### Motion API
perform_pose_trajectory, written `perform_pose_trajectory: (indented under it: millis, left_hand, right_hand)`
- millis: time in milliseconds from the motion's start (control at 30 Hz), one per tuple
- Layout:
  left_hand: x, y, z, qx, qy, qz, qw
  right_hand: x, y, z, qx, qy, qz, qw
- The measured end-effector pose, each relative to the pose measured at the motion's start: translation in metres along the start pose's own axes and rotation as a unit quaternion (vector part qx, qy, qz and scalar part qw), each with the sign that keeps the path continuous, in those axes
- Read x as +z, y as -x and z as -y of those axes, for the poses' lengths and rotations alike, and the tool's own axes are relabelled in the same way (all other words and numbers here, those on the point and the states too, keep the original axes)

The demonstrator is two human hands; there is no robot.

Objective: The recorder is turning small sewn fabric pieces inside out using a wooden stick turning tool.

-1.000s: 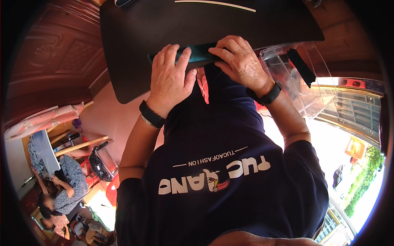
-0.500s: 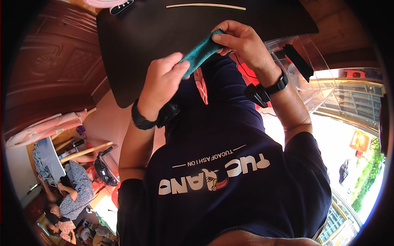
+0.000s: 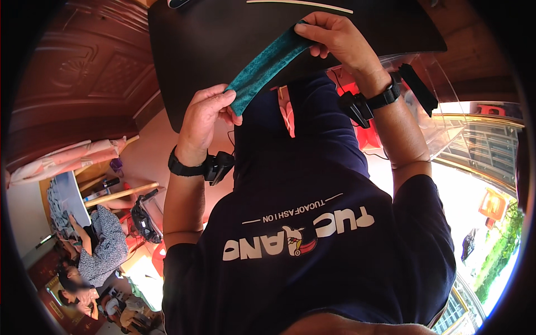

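A long strip of teal velvety fabric (image 3: 265, 62) stretches slantwise between my hands, above the dark table's near edge. Its lower left end is pinched between thumb and fingers of my left hand (image 3: 204, 114). My right hand (image 3: 338, 38) grips the upper right end, thumb on top. The strip looks flat and fairly taut, its far end partly covered by my right fingers. Each wrist wears a black strap with a small black device. Beyond the strip, a thin pale stick (image 3: 301, 4) lies on the dark tabletop (image 3: 206, 44).
On the right is a clear plastic box (image 3: 446, 100) with a black piece of cloth (image 3: 417, 89) over its edge. Carved reddish-brown wood (image 3: 95, 72) stands at the left. Other people (image 3: 106, 251) sit at the lower left near a pale board.
My hands have moved apart, my left one down and left, my right one slightly up. More of the fabric strip now shows, drawn out longer. The view has shifted a little.
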State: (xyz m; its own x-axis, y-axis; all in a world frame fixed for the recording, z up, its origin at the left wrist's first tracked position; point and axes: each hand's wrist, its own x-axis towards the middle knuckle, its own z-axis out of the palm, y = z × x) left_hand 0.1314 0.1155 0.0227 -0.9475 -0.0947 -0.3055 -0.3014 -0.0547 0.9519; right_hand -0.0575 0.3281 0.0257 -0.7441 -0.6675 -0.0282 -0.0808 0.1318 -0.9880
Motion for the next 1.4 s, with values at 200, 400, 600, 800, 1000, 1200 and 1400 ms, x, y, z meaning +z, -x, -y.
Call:
perform_pose_trajectory:
  millis: [200,400,600,800,1000,1200,1400]
  left_hand:
    - [-0.009,0.006,0.002,0.039,0.023,-0.007,0.999]
    - [-0.01,-0.002,-0.006,0.242,-0.183,-0.259,0.917]
    - [0.021,-0.027,-0.024,0.177,0.019,-0.015,0.984]
    - [0.023,-0.021,-0.024,0.148,0.09,-0.05,0.984]
    - [0.025,-0.017,-0.028,0.234,0.11,-0.078,0.963]
    - [0.041,-0.01,-0.032,0.261,0.119,-0.071,0.955]
    - [0.035,-0.013,-0.025,0.282,0.08,-0.07,0.953]
  right_hand:
    - [0.006,0.003,0.002,0.034,-0.045,-0.006,0.998]
    - [0.023,-0.003,0.018,0.018,-0.041,0.074,0.996]
    - [0.054,-0.013,0.038,-0.001,0.01,0.187,0.982]
    - [0.047,-0.001,0.057,-0.035,-0.112,0.089,0.989]
    - [0.041,0.023,0.042,-0.086,-0.13,0.082,0.984]
    - [0.067,0.037,0.044,-0.179,-0.166,0.044,0.969]
    - [0.071,0.035,0.04,-0.197,-0.119,0.004,0.973]
